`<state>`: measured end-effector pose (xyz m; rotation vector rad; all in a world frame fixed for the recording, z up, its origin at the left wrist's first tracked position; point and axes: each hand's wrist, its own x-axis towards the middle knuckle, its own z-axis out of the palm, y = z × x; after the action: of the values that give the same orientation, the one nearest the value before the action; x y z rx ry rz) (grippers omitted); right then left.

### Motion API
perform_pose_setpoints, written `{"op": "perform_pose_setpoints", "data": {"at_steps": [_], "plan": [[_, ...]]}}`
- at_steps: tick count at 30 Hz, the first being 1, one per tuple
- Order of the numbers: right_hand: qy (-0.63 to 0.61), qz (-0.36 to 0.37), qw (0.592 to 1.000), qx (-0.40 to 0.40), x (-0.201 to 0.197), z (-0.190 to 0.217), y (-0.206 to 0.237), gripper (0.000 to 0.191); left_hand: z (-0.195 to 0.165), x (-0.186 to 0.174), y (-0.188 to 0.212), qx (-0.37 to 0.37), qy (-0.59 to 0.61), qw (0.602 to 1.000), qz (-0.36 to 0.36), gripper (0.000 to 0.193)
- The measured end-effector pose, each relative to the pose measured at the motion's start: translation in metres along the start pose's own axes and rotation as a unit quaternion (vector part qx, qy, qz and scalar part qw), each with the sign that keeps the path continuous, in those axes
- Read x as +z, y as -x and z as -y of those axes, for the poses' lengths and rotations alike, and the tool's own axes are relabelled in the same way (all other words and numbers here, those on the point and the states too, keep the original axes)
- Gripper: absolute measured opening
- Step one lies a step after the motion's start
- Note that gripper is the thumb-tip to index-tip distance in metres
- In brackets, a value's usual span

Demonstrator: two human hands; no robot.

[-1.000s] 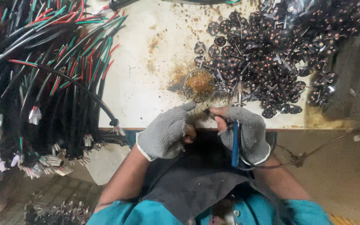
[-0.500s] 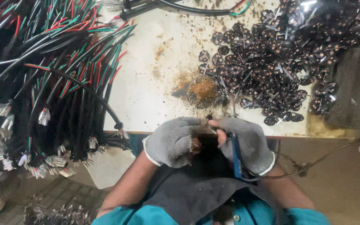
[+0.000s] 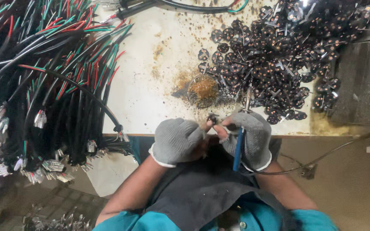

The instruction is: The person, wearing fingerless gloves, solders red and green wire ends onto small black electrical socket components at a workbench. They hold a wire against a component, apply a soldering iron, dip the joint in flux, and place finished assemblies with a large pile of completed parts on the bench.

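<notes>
My left hand [image 3: 177,140], in a grey knit glove, is curled nearly closed, its bare fingertips pinching a small dark round part [image 3: 212,119] just over the near edge of the stained white table [image 3: 150,98]. My right hand [image 3: 249,136], gloved the same way, is wrapped tight around the blue handle of a soldering iron [image 3: 239,143], whose metal tip points away from me toward a heap of dark round parts [image 3: 279,51] at the table's far right. A small dish of brown flux [image 3: 203,88] sits just beyond my fingers. Bundles of red, green and black wires [image 3: 43,85] drape over the left edge.
</notes>
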<state>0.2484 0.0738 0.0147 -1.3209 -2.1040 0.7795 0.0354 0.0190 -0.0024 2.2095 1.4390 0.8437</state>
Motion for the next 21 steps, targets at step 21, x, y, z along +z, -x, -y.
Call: {"op": "perform_pose_setpoints", "data": {"at_steps": [21], "plan": [[-0.072, 0.006, 0.997, -0.016, -0.004, 0.017, -0.012, 0.023, -0.004, -0.078, 0.006, -0.173, -0.062, 0.983, 0.005, 0.025]]}}
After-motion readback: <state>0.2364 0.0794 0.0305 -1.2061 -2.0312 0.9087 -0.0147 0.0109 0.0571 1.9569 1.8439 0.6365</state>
